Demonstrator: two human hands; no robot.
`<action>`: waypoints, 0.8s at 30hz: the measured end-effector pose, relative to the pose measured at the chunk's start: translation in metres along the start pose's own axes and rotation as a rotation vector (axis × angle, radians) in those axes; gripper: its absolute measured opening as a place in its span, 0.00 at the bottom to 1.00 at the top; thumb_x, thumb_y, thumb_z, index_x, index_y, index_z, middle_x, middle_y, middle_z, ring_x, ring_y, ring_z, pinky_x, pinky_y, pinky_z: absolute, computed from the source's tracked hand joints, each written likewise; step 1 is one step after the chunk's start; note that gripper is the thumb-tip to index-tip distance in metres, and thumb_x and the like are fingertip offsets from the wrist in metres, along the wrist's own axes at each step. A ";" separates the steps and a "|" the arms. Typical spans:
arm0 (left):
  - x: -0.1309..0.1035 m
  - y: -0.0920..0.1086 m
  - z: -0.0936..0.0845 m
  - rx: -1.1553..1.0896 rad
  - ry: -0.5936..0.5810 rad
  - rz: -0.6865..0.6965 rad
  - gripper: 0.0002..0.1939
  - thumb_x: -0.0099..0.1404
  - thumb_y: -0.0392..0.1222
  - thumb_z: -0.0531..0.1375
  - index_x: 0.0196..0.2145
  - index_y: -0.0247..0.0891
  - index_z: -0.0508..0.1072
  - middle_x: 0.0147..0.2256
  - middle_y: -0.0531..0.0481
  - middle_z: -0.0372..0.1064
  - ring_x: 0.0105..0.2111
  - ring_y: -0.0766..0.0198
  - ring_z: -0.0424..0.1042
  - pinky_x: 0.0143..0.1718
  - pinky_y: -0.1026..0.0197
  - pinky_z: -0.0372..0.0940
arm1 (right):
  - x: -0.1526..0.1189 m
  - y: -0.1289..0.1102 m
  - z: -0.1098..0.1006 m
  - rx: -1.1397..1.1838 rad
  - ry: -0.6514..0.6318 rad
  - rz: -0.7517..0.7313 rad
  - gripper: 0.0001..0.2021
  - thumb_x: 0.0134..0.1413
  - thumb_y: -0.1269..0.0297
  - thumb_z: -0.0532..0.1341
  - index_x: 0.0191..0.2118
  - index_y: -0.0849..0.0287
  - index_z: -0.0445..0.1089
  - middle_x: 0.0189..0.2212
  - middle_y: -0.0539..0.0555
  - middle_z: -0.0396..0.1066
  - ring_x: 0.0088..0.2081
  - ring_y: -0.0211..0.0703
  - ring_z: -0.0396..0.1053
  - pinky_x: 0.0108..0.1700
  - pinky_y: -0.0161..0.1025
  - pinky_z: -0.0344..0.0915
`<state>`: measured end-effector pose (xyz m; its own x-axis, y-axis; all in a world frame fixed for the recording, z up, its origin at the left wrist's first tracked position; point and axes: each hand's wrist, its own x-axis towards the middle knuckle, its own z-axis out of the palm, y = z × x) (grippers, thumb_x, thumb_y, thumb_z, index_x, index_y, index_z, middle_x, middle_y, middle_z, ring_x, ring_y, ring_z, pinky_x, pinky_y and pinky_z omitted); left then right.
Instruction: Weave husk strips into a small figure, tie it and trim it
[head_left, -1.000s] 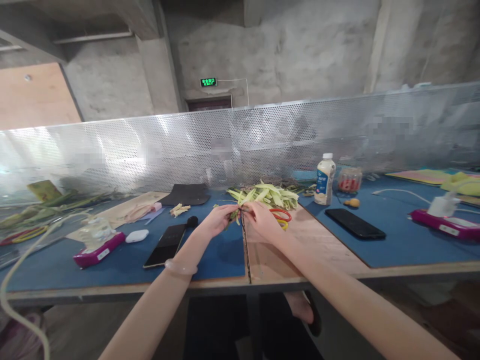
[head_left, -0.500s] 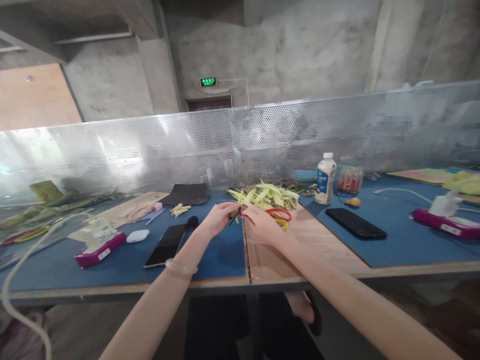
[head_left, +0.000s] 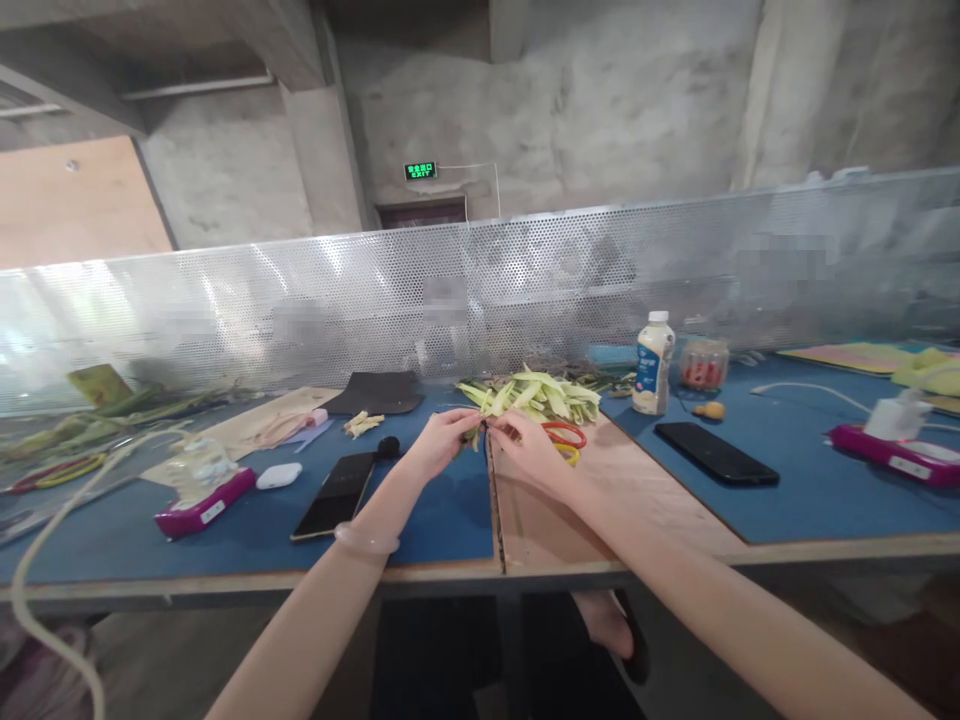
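Observation:
My left hand (head_left: 444, 440) and my right hand (head_left: 523, 446) meet over the seam between the blue mat and the bare board. Between them is a small dark and green plant piece (head_left: 471, 438), mostly covered by the fingers. The left fingers are pinched on it. My right fingers are bent together at its other side; what they grip is too small to make out. Just behind the hands lies a pile of pale green leaf strips (head_left: 541, 394). Scissors with red and yellow handles (head_left: 566, 436) lie beside the right hand, partly hidden.
Left on the table (head_left: 442, 540) are a phone (head_left: 335, 493), a white case (head_left: 279, 475), a purple power strip (head_left: 206, 503) and a cable. Right are a bottle (head_left: 653, 364), a black phone (head_left: 715, 452), a jar (head_left: 703, 366) and another power strip (head_left: 900, 455). A perforated metal screen (head_left: 375, 300) stands behind.
The right fingers have shifted slightly on the plant piece and look more bent. The whole view has moved a little, so the table sits slightly lower in it.

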<state>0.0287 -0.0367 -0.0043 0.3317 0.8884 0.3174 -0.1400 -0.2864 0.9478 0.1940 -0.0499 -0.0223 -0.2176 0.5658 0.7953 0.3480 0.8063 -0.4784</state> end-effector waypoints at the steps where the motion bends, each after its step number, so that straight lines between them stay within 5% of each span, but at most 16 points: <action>1: 0.000 -0.001 0.000 0.009 -0.004 -0.006 0.08 0.62 0.40 0.56 0.37 0.32 0.69 0.35 0.49 0.69 0.32 0.65 0.69 0.34 0.58 0.66 | 0.000 0.002 0.001 0.026 0.022 0.027 0.07 0.52 0.64 0.58 0.36 0.62 0.66 0.31 0.53 0.66 0.30 0.38 0.64 0.33 0.37 0.62; 5: -0.002 -0.001 -0.001 0.052 -0.040 -0.046 0.09 0.62 0.41 0.56 0.37 0.32 0.69 0.34 0.49 0.69 0.31 0.66 0.69 0.33 0.59 0.67 | 0.000 0.006 0.003 0.145 0.016 0.091 0.24 0.49 0.60 0.61 0.52 0.59 0.58 0.33 0.52 0.66 0.30 0.38 0.64 0.34 0.37 0.64; 13: -0.007 0.005 0.005 0.070 -0.114 -0.109 0.09 0.62 0.41 0.56 0.38 0.32 0.69 0.35 0.49 0.69 0.31 0.66 0.69 0.32 0.59 0.67 | 0.008 0.011 -0.001 0.281 -0.111 0.178 0.14 0.46 0.58 0.62 0.39 0.60 0.70 0.29 0.51 0.70 0.28 0.38 0.65 0.31 0.35 0.62; 19: -0.008 0.004 0.006 0.037 -0.168 -0.138 0.09 0.62 0.40 0.56 0.37 0.32 0.69 0.34 0.49 0.69 0.31 0.66 0.69 0.32 0.59 0.67 | 0.010 0.012 -0.002 0.265 -0.045 0.217 0.09 0.43 0.59 0.63 0.26 0.61 0.70 0.25 0.49 0.68 0.29 0.38 0.64 0.33 0.35 0.60; 24: -0.006 -0.002 0.002 0.020 -0.194 -0.142 0.09 0.62 0.40 0.56 0.36 0.32 0.70 0.34 0.50 0.69 0.31 0.66 0.70 0.33 0.58 0.67 | 0.010 0.009 -0.004 0.245 -0.038 0.203 0.09 0.43 0.60 0.62 0.25 0.61 0.69 0.24 0.49 0.66 0.28 0.37 0.62 0.32 0.35 0.58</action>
<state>0.0293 -0.0422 -0.0083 0.5204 0.8350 0.1786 -0.0615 -0.1720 0.9832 0.1987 -0.0376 -0.0166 -0.2014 0.7219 0.6621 0.1586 0.6910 -0.7052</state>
